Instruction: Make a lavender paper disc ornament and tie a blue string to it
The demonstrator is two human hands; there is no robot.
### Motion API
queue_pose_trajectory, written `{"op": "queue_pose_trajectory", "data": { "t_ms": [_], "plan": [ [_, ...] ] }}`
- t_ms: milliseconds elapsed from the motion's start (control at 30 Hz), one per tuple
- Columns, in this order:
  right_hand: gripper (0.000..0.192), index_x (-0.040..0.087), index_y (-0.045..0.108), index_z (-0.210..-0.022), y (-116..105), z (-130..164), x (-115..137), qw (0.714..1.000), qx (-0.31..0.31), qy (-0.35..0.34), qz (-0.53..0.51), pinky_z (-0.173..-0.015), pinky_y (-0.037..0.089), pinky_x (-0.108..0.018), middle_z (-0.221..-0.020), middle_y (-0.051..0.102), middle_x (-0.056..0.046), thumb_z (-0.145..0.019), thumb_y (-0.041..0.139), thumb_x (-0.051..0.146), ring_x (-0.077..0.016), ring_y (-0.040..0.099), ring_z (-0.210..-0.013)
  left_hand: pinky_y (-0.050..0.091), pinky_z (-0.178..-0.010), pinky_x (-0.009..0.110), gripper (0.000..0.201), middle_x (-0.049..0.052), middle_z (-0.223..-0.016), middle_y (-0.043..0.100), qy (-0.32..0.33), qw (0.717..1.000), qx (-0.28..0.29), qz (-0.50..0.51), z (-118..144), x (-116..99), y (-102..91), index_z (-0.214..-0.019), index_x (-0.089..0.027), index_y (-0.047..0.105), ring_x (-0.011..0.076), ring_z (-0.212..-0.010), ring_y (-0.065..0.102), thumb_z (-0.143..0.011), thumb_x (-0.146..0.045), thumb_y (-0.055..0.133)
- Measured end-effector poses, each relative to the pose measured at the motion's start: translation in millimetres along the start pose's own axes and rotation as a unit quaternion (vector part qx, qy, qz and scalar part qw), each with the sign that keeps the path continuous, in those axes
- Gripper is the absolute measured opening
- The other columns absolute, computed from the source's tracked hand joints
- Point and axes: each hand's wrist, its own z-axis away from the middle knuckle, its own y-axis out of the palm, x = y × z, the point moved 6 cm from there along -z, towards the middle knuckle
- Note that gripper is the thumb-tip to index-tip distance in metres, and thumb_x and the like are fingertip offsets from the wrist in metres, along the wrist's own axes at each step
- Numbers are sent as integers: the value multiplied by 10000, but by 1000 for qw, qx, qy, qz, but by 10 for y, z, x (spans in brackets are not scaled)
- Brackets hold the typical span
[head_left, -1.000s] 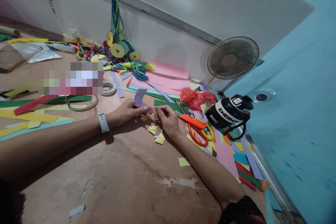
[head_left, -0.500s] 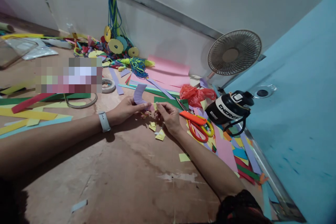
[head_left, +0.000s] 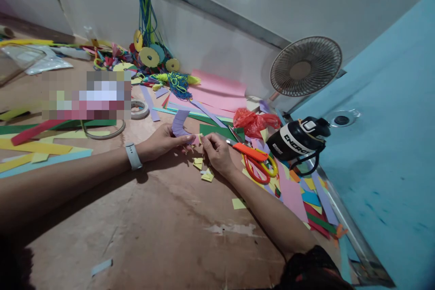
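Barely shifted, both hands still pinch: left hand [head_left: 162, 141] grips limp purple strip [head_left: 179, 123] near its end, right hand [head_left: 217, 154] a scrap.

Both forearms are bare from the elbow down. The left hand [head_left: 162, 142] has a pale grey watch strap [head_left: 133, 157] around its wrist, smooth and plain, with the face turned out of sight. The right hand [head_left: 217, 155] wears nothing, no ring or band. A dark, black sleeve [head_left: 314, 268] with a crinkled edge bunches near the right elbow.
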Motion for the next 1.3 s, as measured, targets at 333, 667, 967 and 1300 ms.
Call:
{"op": "queue_pose_trajectory", "data": {
  "t_ms": [333,667,967,1300],
  "plan": [
    [302,216,545,-861,3,27,-62,992,-12,49,-112,-491,417,-199,-639,535,49,-863,554,517,-83,506,-514,565,-658,267,370,105,-1004,741,93,994,-36,-42,38,-163,0,-987,-138,741,202,-794,682,-738,-411,743],
    [440,191,514,-703,33,8,-98,978,-8,107,-179,-391,382,-173,-572,509,51,-865,488,599,-59,474,-423,516,-925,361,232,145,-1050,722,229,971,-31,-66,94,-384,2,-908,-155,773,251,-1019,655,-700,-258,769],
    [352,201,480,-711,71,23,-119,962,14,141,-234,-379,375,-156,-548,531,71,-812,598,516,-58,490,-411,560,-827,350,686,93,-1016,721,116,990,-48,60,27,-185,-38,-1268,-189,593,229,-904,692,-626,-233,828],
    [370,201,481,-697,77,37,-109,976,40,115,-183,-421,390,-173,-567,495,67,-831,568,535,-60,469,-440,558,-600,267,315,89,-768,725,-88,981,69,155,17,-29,126,-858,-116,666,168,-623,665,-749,-403,739]
  ]
}}
